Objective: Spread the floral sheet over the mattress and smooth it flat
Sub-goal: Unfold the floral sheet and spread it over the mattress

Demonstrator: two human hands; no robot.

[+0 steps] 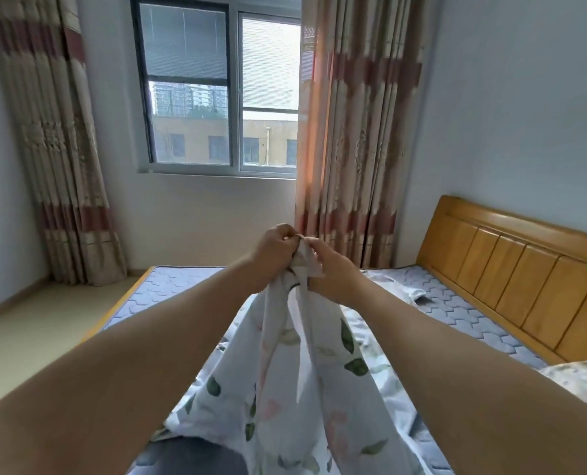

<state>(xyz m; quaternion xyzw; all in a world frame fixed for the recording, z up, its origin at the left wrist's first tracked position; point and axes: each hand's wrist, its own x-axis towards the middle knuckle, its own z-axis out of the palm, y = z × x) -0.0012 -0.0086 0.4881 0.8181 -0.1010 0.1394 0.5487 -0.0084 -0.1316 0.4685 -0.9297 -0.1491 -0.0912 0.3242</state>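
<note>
The floral sheet (285, 389), white with green leaves and pink flowers, hangs bunched in front of me and drapes down onto the blue-grey quilted mattress (168, 289). Both arms are stretched forward and raised. My left hand (273, 257) and my right hand (333, 269) pinch the same gathered top edge of the sheet close together, fingertips almost touching. More of the sheet lies crumpled on the mattress to the right. The far left part of the mattress is bare.
A wooden headboard (511, 279) runs along the right wall. A patterned pillow (580, 382) lies at the lower right. Ahead are a window (223, 94) and striped curtains (357, 149). Bare floor (35, 330) stretches to the left of the bed.
</note>
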